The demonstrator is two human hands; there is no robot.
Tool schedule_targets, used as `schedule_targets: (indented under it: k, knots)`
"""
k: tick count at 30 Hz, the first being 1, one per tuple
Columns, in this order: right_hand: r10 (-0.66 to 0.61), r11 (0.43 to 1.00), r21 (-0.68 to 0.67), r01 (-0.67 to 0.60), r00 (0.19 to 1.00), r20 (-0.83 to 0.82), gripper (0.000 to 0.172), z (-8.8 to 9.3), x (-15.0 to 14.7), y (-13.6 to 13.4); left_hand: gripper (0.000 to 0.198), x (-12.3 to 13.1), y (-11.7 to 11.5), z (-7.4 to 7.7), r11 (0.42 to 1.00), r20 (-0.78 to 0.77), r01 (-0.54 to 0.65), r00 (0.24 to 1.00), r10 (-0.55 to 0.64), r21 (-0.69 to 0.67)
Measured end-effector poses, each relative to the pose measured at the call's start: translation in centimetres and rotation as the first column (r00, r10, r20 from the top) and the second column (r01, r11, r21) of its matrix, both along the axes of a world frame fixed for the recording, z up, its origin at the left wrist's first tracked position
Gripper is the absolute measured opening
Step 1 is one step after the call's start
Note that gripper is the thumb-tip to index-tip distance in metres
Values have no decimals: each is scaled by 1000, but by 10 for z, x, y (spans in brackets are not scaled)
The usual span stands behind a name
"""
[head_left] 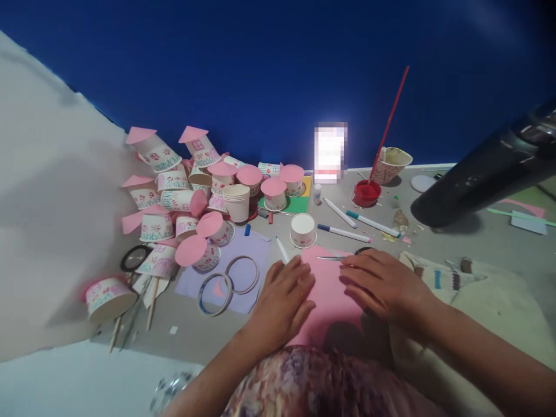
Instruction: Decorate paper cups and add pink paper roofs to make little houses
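A pink paper sheet point(329, 289) lies on the grey floor in front of me. My left hand point(284, 298) rests on its left edge with the fingers loosely curled and flat, holding nothing. My right hand point(382, 284) lies flat on the sheet's right part, fingers stretched toward the left. Scissors point(336, 258) lie just past my right fingertips, at the sheet's far edge. An upturned paper cup point(303, 230) stands just beyond the sheet.
A heap of decorated paper cups with pink roofs point(186, 191) fills the left. Tape rings point(228, 278) lie on a lilac sheet. Markers point(351, 226), a red paint pot point(367, 192) with a brush, and a dark cylinder point(482, 174) lie right.
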State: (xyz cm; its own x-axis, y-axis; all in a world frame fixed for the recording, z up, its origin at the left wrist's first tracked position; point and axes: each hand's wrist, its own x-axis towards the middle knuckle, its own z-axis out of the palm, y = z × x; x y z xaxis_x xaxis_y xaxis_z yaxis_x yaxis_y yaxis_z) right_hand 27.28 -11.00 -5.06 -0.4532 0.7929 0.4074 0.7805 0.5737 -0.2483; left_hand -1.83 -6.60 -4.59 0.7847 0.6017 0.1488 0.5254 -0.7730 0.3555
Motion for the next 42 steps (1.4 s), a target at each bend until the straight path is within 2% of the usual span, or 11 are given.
schedule_targets:
  k: [7,17,19,23,26,31,34,36,39,40,42]
  knots:
    - [-216,966,-104,237,959,186,22,-21,22,-5,35,1,-11,-13,1000,-99,-11,995,11,4]
    - [-332,936,-50,349,921,204,23,-21,62,-29,28,-17,1,1,976,-98,-197,974,207,96]
    - [-375,917,-51,396,898,228,24,-19,69,-35,33,-18,1,2,984,-92,-137,985,148,113]
    - [-431,880,-83,467,860,272,26,-16,80,-41,53,-7,3,1,986,-143,149,980,-138,72]
    - [-440,874,-106,473,866,238,29,-18,89,-43,52,8,-1,-4,978,-191,202,963,-190,46]
    - [-419,889,-119,442,890,178,33,-25,101,-42,56,33,-19,-2,994,-247,-18,968,45,109]
    - [-408,901,-102,422,904,130,33,-28,101,-39,49,35,-21,5,992,-234,-93,966,110,81]
    - [-397,910,-88,405,913,93,32,-30,101,-38,43,28,-17,9,994,-154,-85,984,95,67]
    - [-359,929,-74,362,932,46,29,-34,102,-37,54,18,-15,13,996,-182,81,981,-70,49]
    - [-342,937,-66,344,939,37,29,-35,104,-36,55,18,-16,13,995,-221,90,972,-78,45]
    - [-320,946,-45,321,947,40,27,-37,107,-34,52,22,-21,14,997,-304,-15,952,36,70]
